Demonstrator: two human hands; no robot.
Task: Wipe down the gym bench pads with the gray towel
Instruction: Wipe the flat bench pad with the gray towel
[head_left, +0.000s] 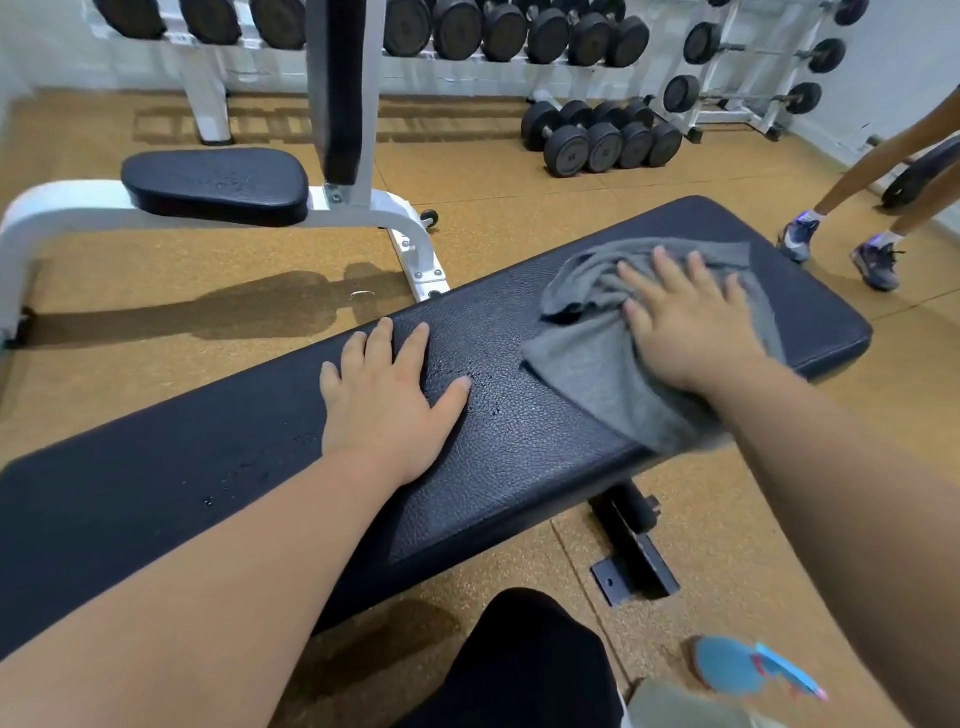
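Gray towel (597, 364) lies bunched on the bench pad (519, 447) under the right hand (691, 332) with spread fingers, while the left hand (384, 400) rests flat nearby, fingers apart, dumbbells (602, 137) behind.

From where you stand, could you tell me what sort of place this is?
Likely a gym's weights area: a dumbbell rack along the wall, loose dumbbells on the floor, a padded bench.

The left hand (387, 400) is lying palm down on the black bench pad (519, 426), fingers straight and slightly spread toward 12 o'clock, thumb angling out toward 2 o'clock, with the bare left forearm (208, 545) reaching in from 8 o'clock. The right hand (685, 322) is pressing flat on the gray towel (587, 364), fingers splayed toward 11 o'clock, with the right forearm (831, 467) stretching in from 4 o'clock.
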